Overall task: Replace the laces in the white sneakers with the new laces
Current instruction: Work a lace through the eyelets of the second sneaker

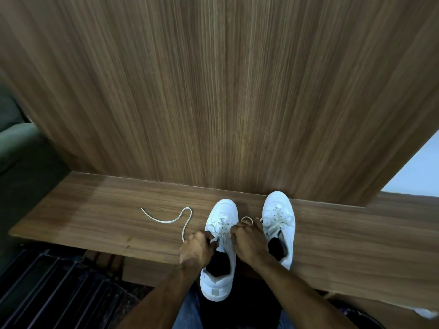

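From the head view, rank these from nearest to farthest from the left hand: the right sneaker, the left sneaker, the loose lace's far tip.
1. Left sneaker, touching the left hand.
2. Right sneaker, beyond the right hand.
3. Loose lace's far tip, out left.

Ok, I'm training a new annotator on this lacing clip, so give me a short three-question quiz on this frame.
1. True or false: both hands work on the same sneaker.
2. Where does the loose lace end trail? A) left of the sneakers B) right of them C) inside a sneaker
3. Which sneaker's heel overhangs the shelf edge?

Key
1. True: left hand and right hand pinch lace at the left sneaker.
2. A: the lace lies on the wooden shelf.
3. The left one; the right sneaker sits fully on it.
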